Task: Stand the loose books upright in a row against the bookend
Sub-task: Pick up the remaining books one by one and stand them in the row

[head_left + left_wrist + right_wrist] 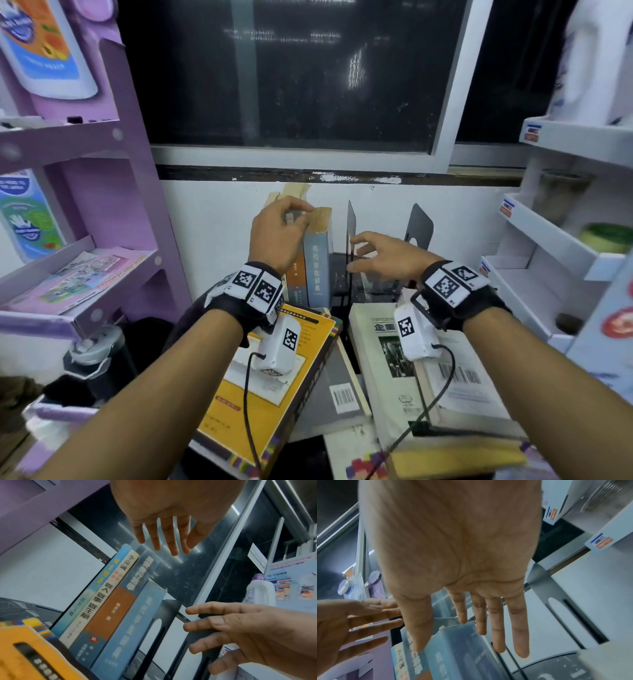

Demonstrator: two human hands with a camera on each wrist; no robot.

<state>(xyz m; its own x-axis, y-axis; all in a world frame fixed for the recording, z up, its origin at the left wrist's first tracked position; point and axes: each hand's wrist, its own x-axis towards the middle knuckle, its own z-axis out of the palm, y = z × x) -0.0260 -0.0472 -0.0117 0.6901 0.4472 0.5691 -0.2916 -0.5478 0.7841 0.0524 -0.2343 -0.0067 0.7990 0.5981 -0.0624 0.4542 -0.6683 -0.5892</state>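
Note:
Several books stand upright in a row against the back wall; a blue book (pixel 318 263) (pixel 130 628) (pixel 458 650) is the rightmost. Just right of it stands a black metal bookend (pixel 351 222) (pixel 169 609). My left hand (pixel 289 217) (pixel 164 539) is at the tops of these books with its fingers relaxed and holds nothing; whether it touches them I cannot tell. My right hand (pixel 363 251) (pixel 488 628) hovers by the bookend, fingers spread and empty. Loose books lie flat in front: a yellow one (pixel 274 377), a grey one (pixel 339 390) and a white one (pixel 380 346).
A second black bookend (pixel 419 226) (pixel 544 585) stands further right. A purple shelf unit (pixel 85 205) is at the left and a white shelf unit (pixel 555 240) at the right. A dark window (pixel 291 68) is above the wall. Cables run from the wrist cameras over the flat books.

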